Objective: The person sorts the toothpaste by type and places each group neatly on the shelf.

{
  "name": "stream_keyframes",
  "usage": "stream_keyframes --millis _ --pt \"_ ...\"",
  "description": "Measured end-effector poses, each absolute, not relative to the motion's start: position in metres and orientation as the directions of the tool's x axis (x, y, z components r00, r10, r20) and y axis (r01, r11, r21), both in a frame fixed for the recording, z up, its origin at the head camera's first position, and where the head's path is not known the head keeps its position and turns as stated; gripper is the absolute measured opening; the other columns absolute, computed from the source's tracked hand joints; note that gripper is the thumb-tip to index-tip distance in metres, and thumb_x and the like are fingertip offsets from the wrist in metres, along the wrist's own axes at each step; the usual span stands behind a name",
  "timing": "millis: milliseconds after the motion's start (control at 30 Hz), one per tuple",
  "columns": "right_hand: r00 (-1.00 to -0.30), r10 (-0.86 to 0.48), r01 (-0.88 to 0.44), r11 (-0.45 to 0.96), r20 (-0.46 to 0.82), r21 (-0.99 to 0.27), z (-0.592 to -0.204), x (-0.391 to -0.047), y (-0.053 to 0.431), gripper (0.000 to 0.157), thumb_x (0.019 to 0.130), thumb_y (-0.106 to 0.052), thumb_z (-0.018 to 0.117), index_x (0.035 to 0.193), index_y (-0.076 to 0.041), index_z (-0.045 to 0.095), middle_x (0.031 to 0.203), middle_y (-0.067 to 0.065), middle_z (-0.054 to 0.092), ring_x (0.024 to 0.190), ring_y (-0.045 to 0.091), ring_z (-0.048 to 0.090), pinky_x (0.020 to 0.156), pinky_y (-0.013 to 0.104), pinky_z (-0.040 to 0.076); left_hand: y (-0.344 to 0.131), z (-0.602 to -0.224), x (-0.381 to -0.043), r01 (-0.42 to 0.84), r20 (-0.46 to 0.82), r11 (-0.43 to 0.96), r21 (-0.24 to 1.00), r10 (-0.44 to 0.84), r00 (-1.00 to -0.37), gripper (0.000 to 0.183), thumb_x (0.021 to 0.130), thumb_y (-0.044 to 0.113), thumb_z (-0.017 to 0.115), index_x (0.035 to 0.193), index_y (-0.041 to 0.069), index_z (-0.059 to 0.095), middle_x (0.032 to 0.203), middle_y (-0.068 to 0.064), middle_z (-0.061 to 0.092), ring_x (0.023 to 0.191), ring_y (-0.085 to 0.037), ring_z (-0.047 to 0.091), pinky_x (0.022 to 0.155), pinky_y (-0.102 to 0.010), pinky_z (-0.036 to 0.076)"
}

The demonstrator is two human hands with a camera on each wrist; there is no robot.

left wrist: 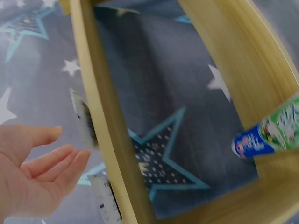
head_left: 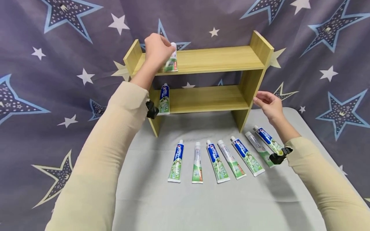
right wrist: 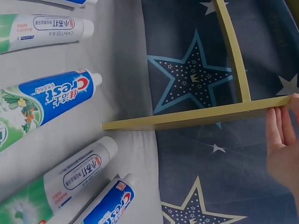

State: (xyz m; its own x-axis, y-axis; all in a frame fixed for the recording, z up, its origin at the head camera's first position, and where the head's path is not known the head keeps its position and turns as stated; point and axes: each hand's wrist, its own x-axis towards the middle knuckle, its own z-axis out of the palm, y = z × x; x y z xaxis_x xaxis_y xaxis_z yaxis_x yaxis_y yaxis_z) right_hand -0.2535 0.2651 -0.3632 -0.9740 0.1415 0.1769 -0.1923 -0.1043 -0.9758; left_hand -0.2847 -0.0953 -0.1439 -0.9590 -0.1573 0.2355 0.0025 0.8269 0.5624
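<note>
My left hand (head_left: 158, 48) is at the left end of the top shelf, fingertips beside the cap of a white-and-green toothpaste tube (head_left: 172, 62) standing there. In the left wrist view its thumb and fingers are apart with nothing between them, and two tubes show at the shelf's edge. Below, a blue-and-green Crest toothpaste tube (head_left: 164, 101) stands on the middle shelf. My right hand (head_left: 270, 104) touches the right side panel of the wooden shelf rack (head_left: 255, 80); in the right wrist view its fairly straight fingers (right wrist: 275, 126) lie against the panel's outer face.
On the grey cloth-covered table (head_left: 214, 205), several toothpaste tubes lie in a fanned row before the rack, blue Crest ones (head_left: 217, 162) alternating with white-and-green ones (head_left: 198, 163). A star-patterned curtain (head_left: 185, 19) hangs behind. Black wrist cameras (head_left: 151, 109) sit on both sleeves.
</note>
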Motion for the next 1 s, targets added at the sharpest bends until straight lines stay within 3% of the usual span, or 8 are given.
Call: stream_keyframes --millis 233,533,800,1000 --pt "-0.963 0.166 -0.237 -0.164 0.210 -0.957 -0.367 -0.251 0.270 0.027 0.084 0.009 0.065 0.087 -0.017 0.070 0.078 -0.011 0.072 0.070 0.000 0.067 0.066 0.010 0.056 -0.095 -0.154 -0.262 0.156 0.351 0.734 0.661 -0.118 -0.929 0.028 0.091 0.028 0.062 0.112 0.014 0.071 0.114 -0.003 0.072 0.100 -0.011 0.066 0.088 -0.017 0.052" --pt "-0.961 0.186 -0.252 -0.268 0.207 -0.930 -0.372 -0.255 0.255 0.024 0.082 0.011 0.066 0.086 -0.013 0.071 0.076 -0.008 0.072 0.070 0.002 0.067 0.068 0.011 0.057 -0.120 -0.195 -0.216 0.339 0.480 0.616 0.711 -0.072 -0.875 0.023 0.088 0.016 0.066 0.107 0.003 0.071 0.106 -0.013 0.073 0.092 -0.018 0.069 0.085 -0.020 0.055" --pt "-0.950 0.220 -0.262 -0.166 0.223 -0.951 -0.370 -0.254 0.252 0.028 0.083 0.010 0.065 0.082 -0.017 0.069 0.073 -0.012 0.070 0.068 -0.002 0.065 0.066 0.007 0.055 -0.142 -0.273 -0.174 0.285 0.402 0.614 0.736 -0.057 -0.914 0.022 0.087 0.015 0.068 0.106 0.003 0.070 0.102 -0.013 0.073 0.088 -0.024 0.068 0.082 -0.033 0.059" --pt "-0.950 0.221 -0.255 -0.132 0.223 -0.958 -0.368 -0.254 0.253 0.026 0.083 0.009 0.065 0.083 -0.016 0.067 0.073 -0.013 0.070 0.068 -0.002 0.065 0.065 0.008 0.055 -0.154 -0.332 -0.162 0.210 0.298 0.622 0.755 -0.039 -0.954 0.022 0.086 0.011 0.068 0.105 0.000 0.069 0.099 -0.018 0.073 0.088 -0.029 0.069 0.083 -0.038 0.059"
